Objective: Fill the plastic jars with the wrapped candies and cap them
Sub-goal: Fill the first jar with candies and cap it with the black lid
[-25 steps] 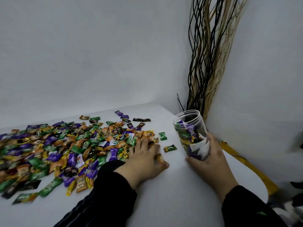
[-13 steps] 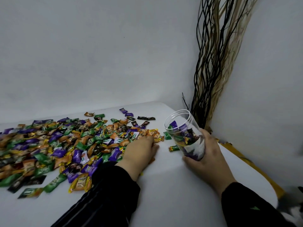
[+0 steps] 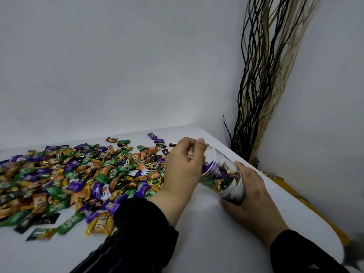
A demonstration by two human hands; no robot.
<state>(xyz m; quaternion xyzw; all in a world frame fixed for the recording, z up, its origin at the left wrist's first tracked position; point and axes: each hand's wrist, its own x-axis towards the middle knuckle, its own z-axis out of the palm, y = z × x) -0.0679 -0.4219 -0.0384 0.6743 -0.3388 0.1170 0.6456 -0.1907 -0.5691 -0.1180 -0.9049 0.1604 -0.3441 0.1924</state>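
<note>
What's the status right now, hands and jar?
Left hand pinching candies at jar mouth. Right hand gripping tilted jar, partly filled, uncapped. Candy pile alongside; nothing blocking.

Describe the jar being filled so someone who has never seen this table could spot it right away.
Start at the bundle of dried twigs in the corner and drop to the white table below. There the right hand grips a clear plastic jar, tilted toward the left hand. It is the only container, part full, beside the loose candies.
</note>
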